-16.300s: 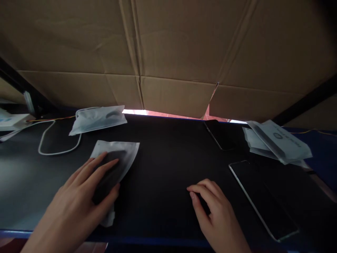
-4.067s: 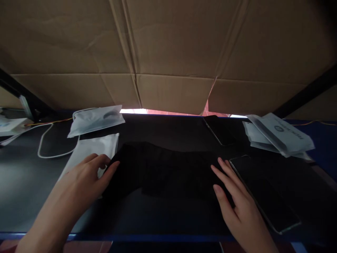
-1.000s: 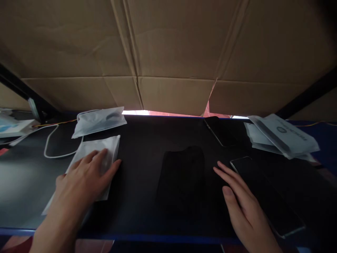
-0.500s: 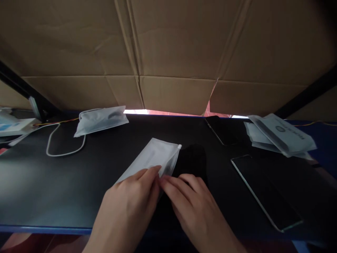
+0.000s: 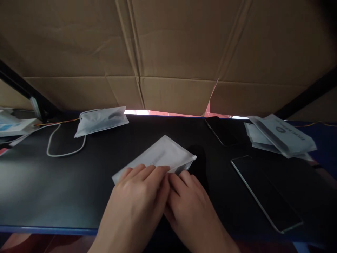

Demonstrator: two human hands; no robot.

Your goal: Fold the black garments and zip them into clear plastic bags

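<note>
pouch (image 5: 160,153) of frosted white plastic at the middle of the table (image 5: 65,196), lying aslant just beyond the knuckles, partly covered by the left hand (image 5: 140,195). white slider (image 5: 195,157) at the far right corner, beside the mouth, with the near edge parted a little there. left grip pinching the near edge of the pouch between thumb and bent fingers, back of the hand upward. right hand (image 5: 188,200) close against the left, fingers curled together at the same edge; tips hidden, so cannot tell whether the right grip is pinching the plastic or only resting there.

black cloth (image 5: 200,167) just right of the slider, mostly lost against the dark table, partly behind the right hand. farther right, a near phone-like slab (image 5: 265,193) with a pale rim, flat and well apart from the hands. beyond that, a far phone-like slab (image 5: 221,131) close to the back edge. at the right end, printed bags (image 5: 286,137) overlapping in a loose pile.

back left, a second frosted pouch (image 5: 102,122) with something dark inside, touching a looped white cable (image 5: 64,155). farther left, a white box (image 5: 18,127) near thin coloured wires (image 5: 59,123). behind everything, a creased cardboard panel (image 5: 173,42).
</note>
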